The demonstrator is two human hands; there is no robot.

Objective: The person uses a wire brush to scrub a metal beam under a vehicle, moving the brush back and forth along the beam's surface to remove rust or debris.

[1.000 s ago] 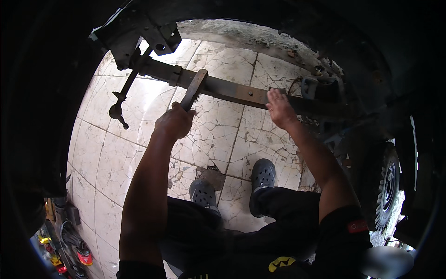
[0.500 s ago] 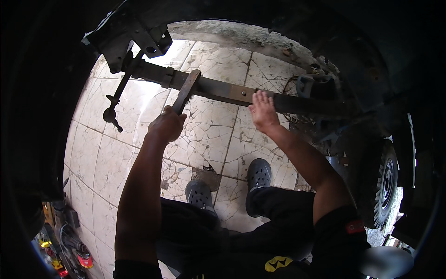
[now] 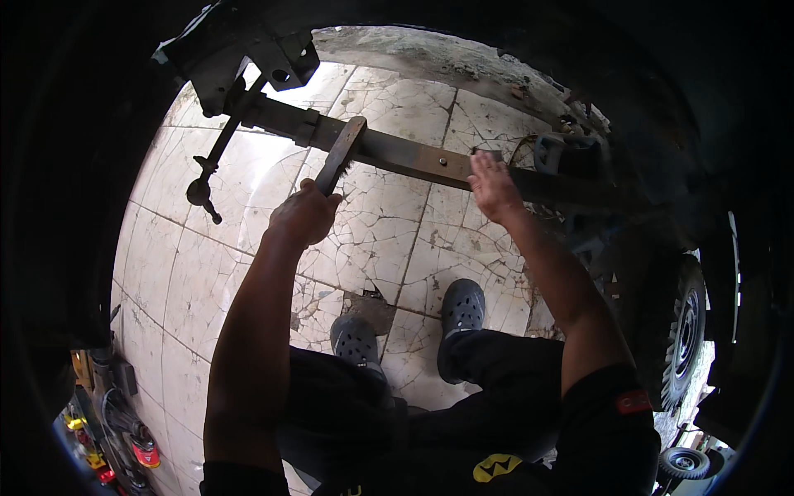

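Note:
My left hand is closed round the handle of a wire brush. Its long flat wooden back is tilted, with dark bristles along the right side, and its upper end lies across a long dark metal bar. Farther right, my right hand has its fingers stretched out against that bar, close to a brownish patch with a small bolt. A small dark piece shows at those fingertips; I cannot tell whether it is held or part of the bar.
A dark bracket and a rod with a ball joint adjoin the bar's left end. Dark vehicle parts surround the view. Cracked pale tiles form the floor. A wheel stands at right; tools lie at lower left.
The right hand has slid a little to the right along the bar, away from the bolt. The brush stays across the bar in the left hand. The whole view has shifted slightly.

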